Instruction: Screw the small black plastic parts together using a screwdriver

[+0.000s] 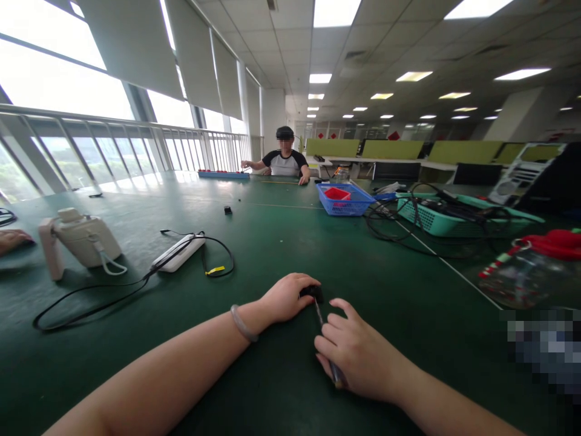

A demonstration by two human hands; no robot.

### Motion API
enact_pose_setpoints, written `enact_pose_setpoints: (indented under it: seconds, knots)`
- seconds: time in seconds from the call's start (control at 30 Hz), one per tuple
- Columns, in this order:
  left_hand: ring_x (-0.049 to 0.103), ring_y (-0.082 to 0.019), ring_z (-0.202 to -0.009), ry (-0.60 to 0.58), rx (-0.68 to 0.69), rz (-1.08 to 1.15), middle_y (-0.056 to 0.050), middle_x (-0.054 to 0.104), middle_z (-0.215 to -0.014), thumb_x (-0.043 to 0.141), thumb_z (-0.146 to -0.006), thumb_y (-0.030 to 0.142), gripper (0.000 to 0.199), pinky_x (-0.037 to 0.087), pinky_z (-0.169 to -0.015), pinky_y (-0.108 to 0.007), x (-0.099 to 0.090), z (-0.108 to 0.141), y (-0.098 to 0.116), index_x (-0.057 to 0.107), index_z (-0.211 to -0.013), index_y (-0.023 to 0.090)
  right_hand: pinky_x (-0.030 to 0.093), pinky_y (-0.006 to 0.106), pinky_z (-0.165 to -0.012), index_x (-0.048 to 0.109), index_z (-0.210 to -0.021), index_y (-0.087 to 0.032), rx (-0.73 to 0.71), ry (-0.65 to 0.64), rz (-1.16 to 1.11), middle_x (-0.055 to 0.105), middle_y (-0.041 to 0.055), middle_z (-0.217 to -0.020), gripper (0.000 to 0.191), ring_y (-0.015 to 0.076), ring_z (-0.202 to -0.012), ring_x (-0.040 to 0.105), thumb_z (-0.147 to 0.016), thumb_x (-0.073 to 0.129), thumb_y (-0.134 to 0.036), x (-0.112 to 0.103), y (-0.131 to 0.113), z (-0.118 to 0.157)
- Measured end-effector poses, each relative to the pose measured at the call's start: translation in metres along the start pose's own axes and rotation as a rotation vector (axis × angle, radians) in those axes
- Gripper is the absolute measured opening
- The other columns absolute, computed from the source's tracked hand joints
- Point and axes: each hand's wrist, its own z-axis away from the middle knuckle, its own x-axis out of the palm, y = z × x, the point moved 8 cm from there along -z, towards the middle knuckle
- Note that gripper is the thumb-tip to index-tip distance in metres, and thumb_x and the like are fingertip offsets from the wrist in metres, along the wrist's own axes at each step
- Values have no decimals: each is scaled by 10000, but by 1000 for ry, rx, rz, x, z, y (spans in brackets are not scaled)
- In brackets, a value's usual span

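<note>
My left hand (290,297) is closed around a small black block-like part (313,293) on the green table, its fingers over the top and side. In my right hand (356,351) is a screwdriver (319,315) with a thin metal shaft, held by the curled fingers while the index finger reaches forward. The shaft points away from me, and its tip meets the near side of the black part. My palm hides much of the screwdriver's handle. A pale bangle (243,324) circles my left wrist.
Left on the green table (272,242) are a beige bottle (86,237), a white power bank (180,252) and a black cable (91,298). Right are a blue basket (347,206), a teal basket (436,221) and a red-lidded jar (529,275). Across sits a person (285,160); another hand (13,241) is far left.
</note>
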Motion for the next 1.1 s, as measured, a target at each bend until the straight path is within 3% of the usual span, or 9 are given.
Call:
enact_pose_setpoints:
  seconds: [0.13, 0.53, 1.1]
  knots:
    - [566, -204, -1160, 1, 3, -3, -52, 637, -1239, 602, -868, 271, 362, 424, -1043, -351, 1, 0, -1, 594, -1226, 220, 284, 498, -1043, 610, -777, -213, 7, 8, 5, 613, 3, -701, 92, 171, -700, 526, -850, 554, -212, 0, 0, 0]
    - [585, -206, -1123, 5, -1, -10, -46, 657, -1205, 605, -855, 238, 360, 434, -1026, -348, 1, 1, -1, 604, -1215, 225, 312, 494, -1002, 633, -872, -204, 61, 205, 50, 615, 15, -726, 150, 162, -698, 521, -874, 490, -159, -19, 3, 4]
    - [581, -205, -1130, -15, 3, -14, -45, 650, -1218, 608, -857, 242, 362, 430, -1027, -338, 3, 0, -2, 598, -1219, 218, 283, 482, -1023, 632, -844, -214, 114, 182, 28, 598, 10, -718, 134, 164, -698, 510, -850, 508, -163, -16, 9, 3]
